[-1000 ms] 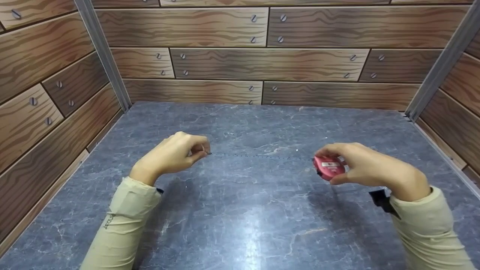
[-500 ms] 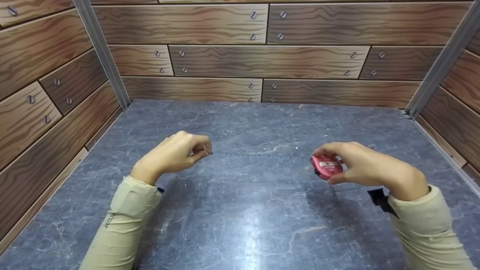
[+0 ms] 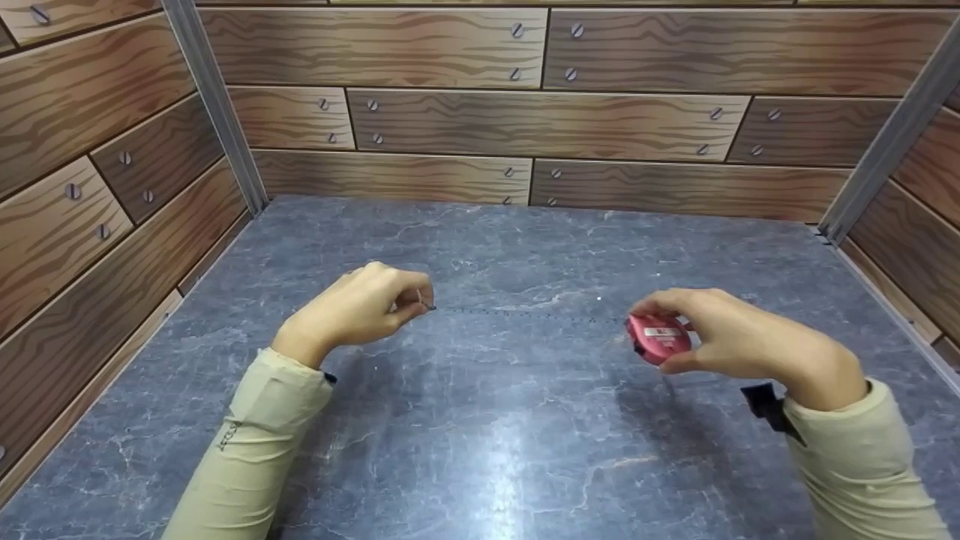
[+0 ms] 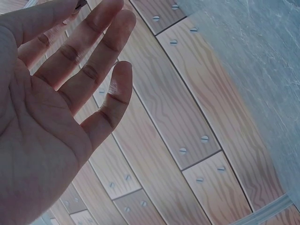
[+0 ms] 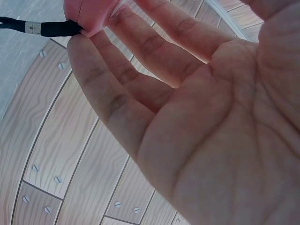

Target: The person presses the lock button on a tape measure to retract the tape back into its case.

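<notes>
From above the six-o'clock side of the table (image 3: 525, 251), the head view looked forward and down, framing left hand (image 3: 364, 306) and right hand (image 3: 750, 334) from farther back. Each wrist view faced its own hand from very near — the right one sharing the red case (image 3: 654, 346), at eleven o'clock, with the head view.

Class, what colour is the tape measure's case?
The tape measure's case is pinkish red, with a pale label; the head view shows it best.

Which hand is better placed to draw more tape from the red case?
Probably the left hand: it pinches the outer end of the thin tape, while the right hand holds the red case at the other end.
</notes>
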A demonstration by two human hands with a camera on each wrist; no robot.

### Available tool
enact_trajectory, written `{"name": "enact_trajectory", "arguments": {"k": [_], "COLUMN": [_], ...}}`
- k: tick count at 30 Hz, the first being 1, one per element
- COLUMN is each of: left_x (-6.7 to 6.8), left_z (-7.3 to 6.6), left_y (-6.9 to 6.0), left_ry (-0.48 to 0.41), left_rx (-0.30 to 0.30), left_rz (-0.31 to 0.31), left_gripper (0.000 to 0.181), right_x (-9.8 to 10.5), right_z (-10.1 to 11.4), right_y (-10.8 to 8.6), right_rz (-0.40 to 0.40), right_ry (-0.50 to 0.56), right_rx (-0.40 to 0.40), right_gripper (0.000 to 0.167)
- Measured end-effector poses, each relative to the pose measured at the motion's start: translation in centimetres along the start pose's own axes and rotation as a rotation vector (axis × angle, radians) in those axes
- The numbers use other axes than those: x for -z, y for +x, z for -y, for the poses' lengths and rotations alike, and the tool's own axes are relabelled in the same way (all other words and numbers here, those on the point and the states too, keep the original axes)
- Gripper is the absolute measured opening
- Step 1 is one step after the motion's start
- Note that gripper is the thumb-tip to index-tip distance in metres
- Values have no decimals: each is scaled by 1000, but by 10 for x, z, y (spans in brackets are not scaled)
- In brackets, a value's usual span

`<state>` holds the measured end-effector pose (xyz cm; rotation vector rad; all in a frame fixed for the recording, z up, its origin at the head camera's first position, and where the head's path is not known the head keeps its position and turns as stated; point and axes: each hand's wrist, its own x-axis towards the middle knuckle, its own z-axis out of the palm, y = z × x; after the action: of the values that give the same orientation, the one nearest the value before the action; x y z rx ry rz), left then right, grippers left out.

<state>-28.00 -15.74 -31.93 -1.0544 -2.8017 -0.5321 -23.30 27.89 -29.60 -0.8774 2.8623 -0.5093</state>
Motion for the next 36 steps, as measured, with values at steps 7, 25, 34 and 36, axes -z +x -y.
{"name": "enact_trajectory", "arguments": {"k": [7,25,34,36], "left_x": [-2,-8,-9,-9], "left_z": [-1,-3,-8,-9], "left_y": [0,2,3,3], "left_ry": [7,21,13,15], "left_rx": [-17,-30,-60,-63], "left_rz": [-5,11,12,10], "left_gripper": [7,11,9,10], "right_x": [-2,-2,-4,-3], "right_z": [1,2,1,1], "right_y": [0,2,1,1], "right_rz": [-3,12,-1,1], "right_ry": [-9,4,-5,-2], "right_rx": [5,1,18,18], "right_gripper": [58,57,59,59]}}
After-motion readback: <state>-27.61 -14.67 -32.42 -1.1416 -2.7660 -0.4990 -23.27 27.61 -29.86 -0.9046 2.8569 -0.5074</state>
